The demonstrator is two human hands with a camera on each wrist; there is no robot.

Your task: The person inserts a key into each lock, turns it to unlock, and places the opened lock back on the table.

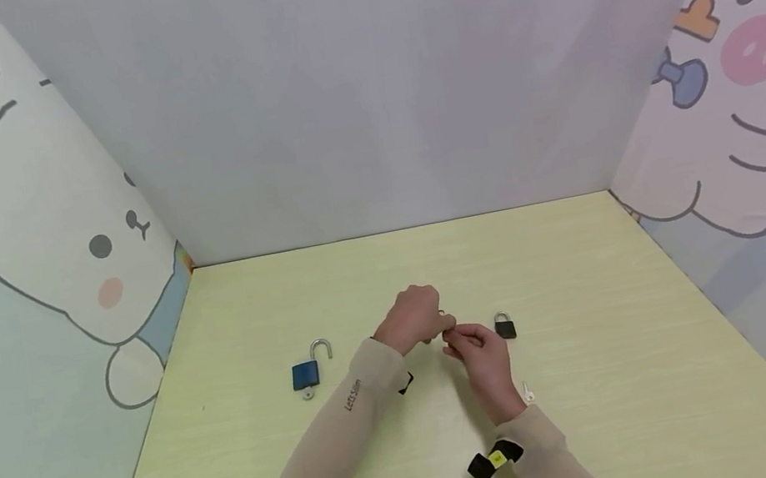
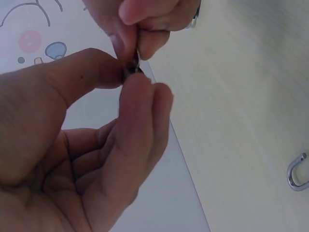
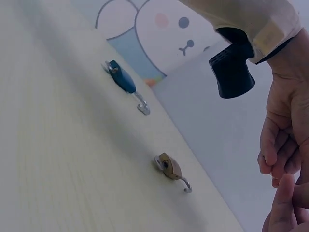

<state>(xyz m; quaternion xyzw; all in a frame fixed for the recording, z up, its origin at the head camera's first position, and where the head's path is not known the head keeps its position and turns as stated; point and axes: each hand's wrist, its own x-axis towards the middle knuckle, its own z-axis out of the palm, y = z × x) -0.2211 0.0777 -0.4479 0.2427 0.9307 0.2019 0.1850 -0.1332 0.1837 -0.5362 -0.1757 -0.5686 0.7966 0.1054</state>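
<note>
My left hand (image 1: pixel 415 320) and right hand (image 1: pixel 482 358) meet above the table, fingertips close together. Between thumb and fingers, the left hand pinches a small dark metallic thing (image 2: pixel 134 69). From the other side the right hand (image 2: pixel 154 19) pinches its thin end; fingertips hide most of it, and I cannot tell its kind. A small black padlock (image 1: pixel 505 329), shackle down, lies just right of the right hand. Below it is a small silver key (image 1: pixel 528 393). In the right wrist view a brass padlock (image 3: pixel 170 166) has its shackle raised and a key in it.
Left of the arms lies a blue padlock (image 1: pixel 305 375) with its shackle open and a key in its base. The pale yellow table (image 1: pixel 648 414) meets a plain back wall (image 1: pixel 361 107) and cartoon-printed side walls. A black wrist camera (image 1: pixel 482 468) juts from the right sleeve.
</note>
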